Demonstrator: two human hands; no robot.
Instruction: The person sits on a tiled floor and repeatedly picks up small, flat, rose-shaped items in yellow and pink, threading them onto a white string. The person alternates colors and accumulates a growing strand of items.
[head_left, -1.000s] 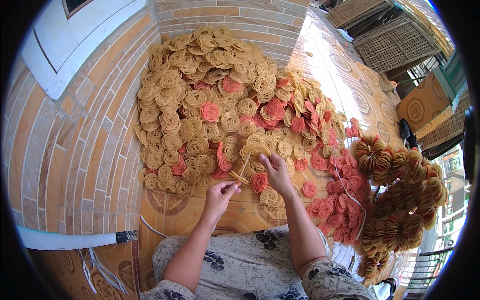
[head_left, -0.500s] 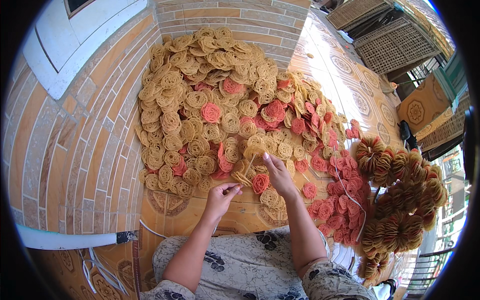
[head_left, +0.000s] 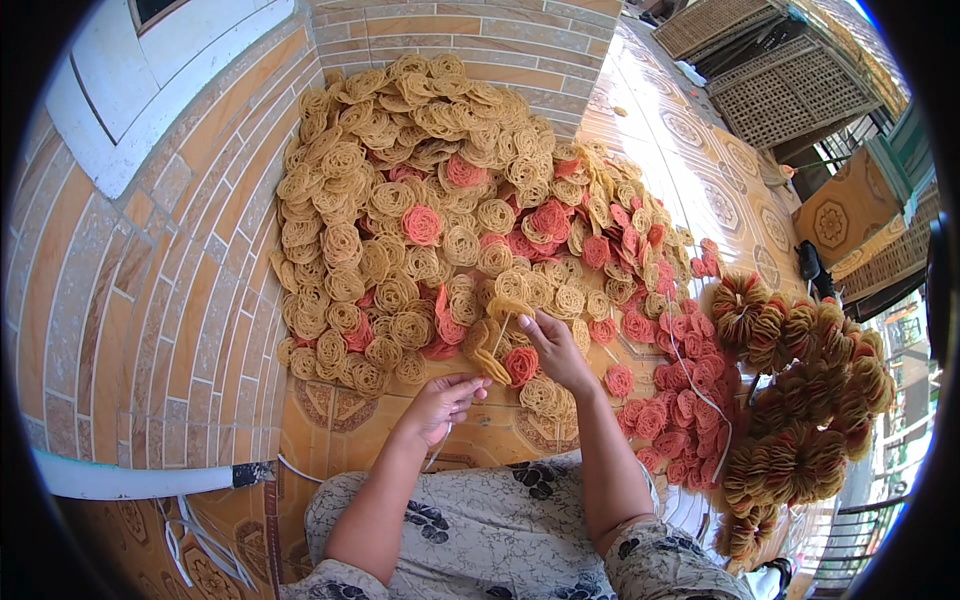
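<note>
My left hand [head_left: 442, 405] pinches a thin pale string [head_left: 436, 450] at the front edge of the pile. Its tail hangs down toward my lap. Several yellow discs [head_left: 480, 350] of what look like dried noodles hang together just beyond those fingertips, apparently on the string. To the right, my right hand [head_left: 558, 350] grips a yellow noodle disc [head_left: 508, 307] between thumb and fingers. A thin pale line runs from this disc toward my left hand. Close below my right hand lies a red noodle disc [head_left: 521, 366].
A big heap of yellow noodle discs [head_left: 420, 110] leans on the tiled wall [head_left: 180, 260]. Red discs [head_left: 690, 400] spread to the right, crossed by a white cord [head_left: 697, 390]. Bundled strung discs [head_left: 800, 400] lie farther right. White strips [head_left: 200, 540] rest at lower left.
My left hand has shifted slightly right and its fingers have curled more. My right hand has come slightly down, and the yellow discs between the hands have turned a little.
</note>
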